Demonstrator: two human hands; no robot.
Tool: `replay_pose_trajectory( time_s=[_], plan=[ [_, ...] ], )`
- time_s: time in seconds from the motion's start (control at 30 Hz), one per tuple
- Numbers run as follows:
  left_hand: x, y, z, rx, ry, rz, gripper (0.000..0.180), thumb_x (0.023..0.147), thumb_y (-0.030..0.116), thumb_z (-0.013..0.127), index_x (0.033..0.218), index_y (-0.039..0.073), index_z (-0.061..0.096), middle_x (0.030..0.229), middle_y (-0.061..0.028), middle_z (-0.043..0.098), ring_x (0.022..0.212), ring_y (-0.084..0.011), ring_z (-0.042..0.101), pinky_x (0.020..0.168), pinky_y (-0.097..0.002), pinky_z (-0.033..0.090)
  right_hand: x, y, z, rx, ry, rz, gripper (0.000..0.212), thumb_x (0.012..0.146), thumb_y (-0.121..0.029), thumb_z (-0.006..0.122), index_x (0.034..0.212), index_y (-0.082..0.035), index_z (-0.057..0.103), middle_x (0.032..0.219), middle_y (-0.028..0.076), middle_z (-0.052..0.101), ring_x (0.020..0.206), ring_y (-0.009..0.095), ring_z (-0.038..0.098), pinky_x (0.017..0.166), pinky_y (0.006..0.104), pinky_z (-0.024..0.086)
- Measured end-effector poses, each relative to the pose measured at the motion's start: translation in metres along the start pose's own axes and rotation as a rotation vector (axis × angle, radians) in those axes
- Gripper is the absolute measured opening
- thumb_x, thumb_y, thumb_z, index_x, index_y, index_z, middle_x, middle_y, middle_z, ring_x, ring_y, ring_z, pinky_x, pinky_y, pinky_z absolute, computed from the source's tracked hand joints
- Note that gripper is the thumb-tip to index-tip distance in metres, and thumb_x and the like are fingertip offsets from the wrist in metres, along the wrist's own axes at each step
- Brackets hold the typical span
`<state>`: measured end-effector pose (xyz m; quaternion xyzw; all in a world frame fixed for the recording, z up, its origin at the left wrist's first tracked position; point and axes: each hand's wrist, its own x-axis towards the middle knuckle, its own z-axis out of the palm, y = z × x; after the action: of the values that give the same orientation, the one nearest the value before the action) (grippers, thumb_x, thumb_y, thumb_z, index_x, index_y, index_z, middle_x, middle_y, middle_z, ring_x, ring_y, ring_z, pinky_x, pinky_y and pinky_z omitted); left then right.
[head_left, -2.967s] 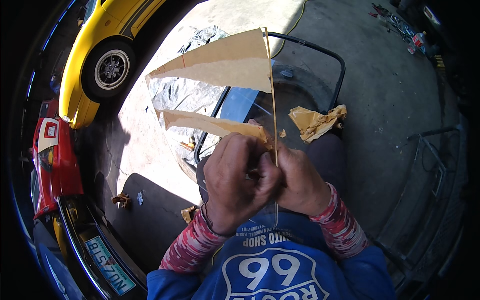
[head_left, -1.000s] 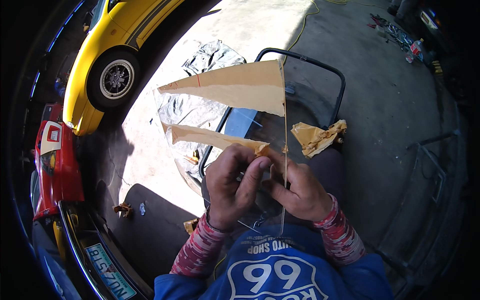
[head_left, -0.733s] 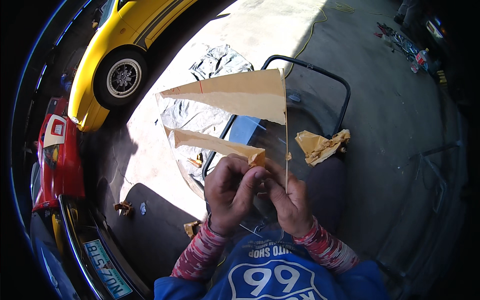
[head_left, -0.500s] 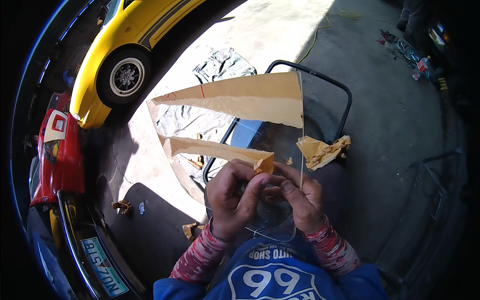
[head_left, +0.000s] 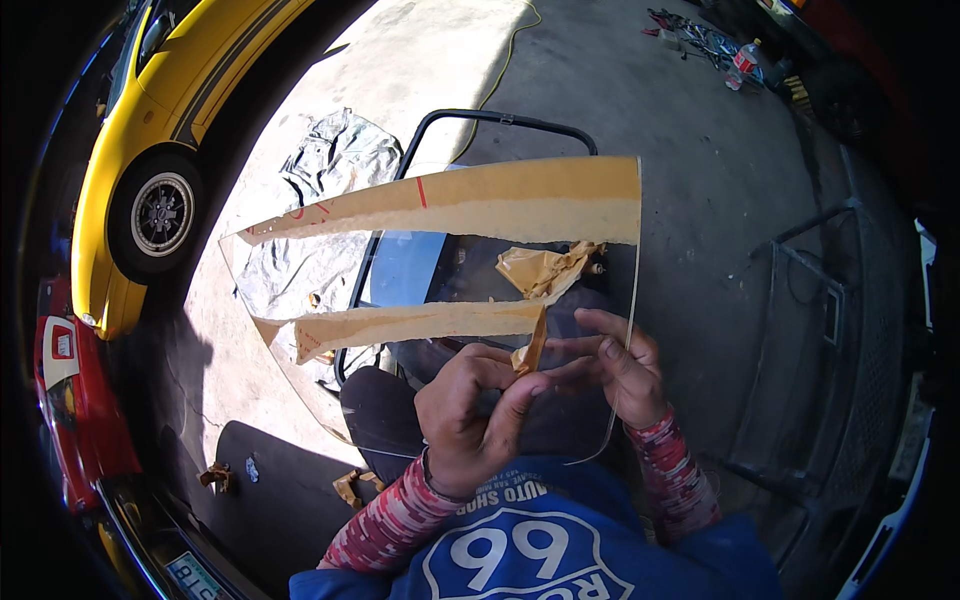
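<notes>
A large clear panel [head_left: 400, 400], pointed at its left end, lies tilted over my lap. Two torn strips of brown backing paper cling to it: a wide upper strip [head_left: 500, 200] and a narrower lower strip [head_left: 420, 322]. My left hand [head_left: 465, 415] is closed in a pinch on the loose, folded right end of the lower strip, which stands up from the panel. At the panel's right edge is my right hand [head_left: 635, 375], thumb and fingers about that edge, with fingertips reaching toward the pinched paper.
Beyond the panel lie a black tubular frame [head_left: 510, 120], crumpled brown paper [head_left: 545, 270] and silvery sheeting [head_left: 340, 160]. Paper scraps [head_left: 350, 488] litter the floor at left. A yellow car [head_left: 110, 220] and a red car [head_left: 85, 410] stand left; tools and a bottle [head_left: 745, 58] are far right.
My right hand has moved off the paper toward the panel's right edge, its fingers spreading. My left hand keeps the strip's end. The panel has tipped flatter, and my view has swung right.
</notes>
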<state>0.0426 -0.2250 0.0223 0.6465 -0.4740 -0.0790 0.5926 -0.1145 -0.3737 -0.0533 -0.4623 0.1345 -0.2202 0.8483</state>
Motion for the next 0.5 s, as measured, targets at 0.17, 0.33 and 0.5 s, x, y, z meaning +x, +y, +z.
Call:
replay_pose_trajectory(
  time_s=[0.17, 0.33, 0.5],
  plan=[
    [-0.011, 0.001, -0.006, -0.029, 0.089, -0.127, 0.027, 0.090, 0.009, 0.088, 0.087, 0.001, 0.062, 0.083, -0.0146, 0.071, 0.069, -0.0217, 0.069, 0.062, -0.0294, 0.051, 0.012, 0.004, -0.010, -0.036, -0.016, 0.038, 0.049, 0.116, -0.032, 0.048, 0.154, -0.001, 0.048, 0.131, 0.029, 0.071, 0.106, 0.039, 0.078, 0.084, 0.0419, 0.067],
    [-0.015, 0.002, -0.014, -0.015, 0.117, -0.137, 0.029, 0.090, 0.009, 0.089, 0.086, 0.002, 0.061, 0.081, -0.0141, 0.070, 0.069, -0.0213, 0.069, 0.061, -0.0291, 0.050, 0.015, 0.005, -0.011, -0.040, -0.015, 0.069, 0.049, 0.115, -0.033, 0.050, 0.154, -0.002, 0.048, 0.131, 0.028, 0.071, 0.105, 0.040, 0.078, 0.084, 0.0428, 0.067],
    [-0.012, 0.003, -0.017, 0.017, 0.097, -0.081, 0.030, 0.089, 0.009, 0.089, 0.086, 0.002, 0.061, 0.080, -0.0141, 0.070, 0.068, -0.0218, 0.069, 0.061, -0.0294, 0.050, 0.015, 0.009, -0.020, -0.029, -0.031, 0.100, 0.048, 0.114, -0.031, 0.051, 0.155, -0.005, 0.047, 0.133, 0.029, 0.070, 0.107, 0.046, 0.077, 0.085, 0.0479, 0.067]
  ],
)
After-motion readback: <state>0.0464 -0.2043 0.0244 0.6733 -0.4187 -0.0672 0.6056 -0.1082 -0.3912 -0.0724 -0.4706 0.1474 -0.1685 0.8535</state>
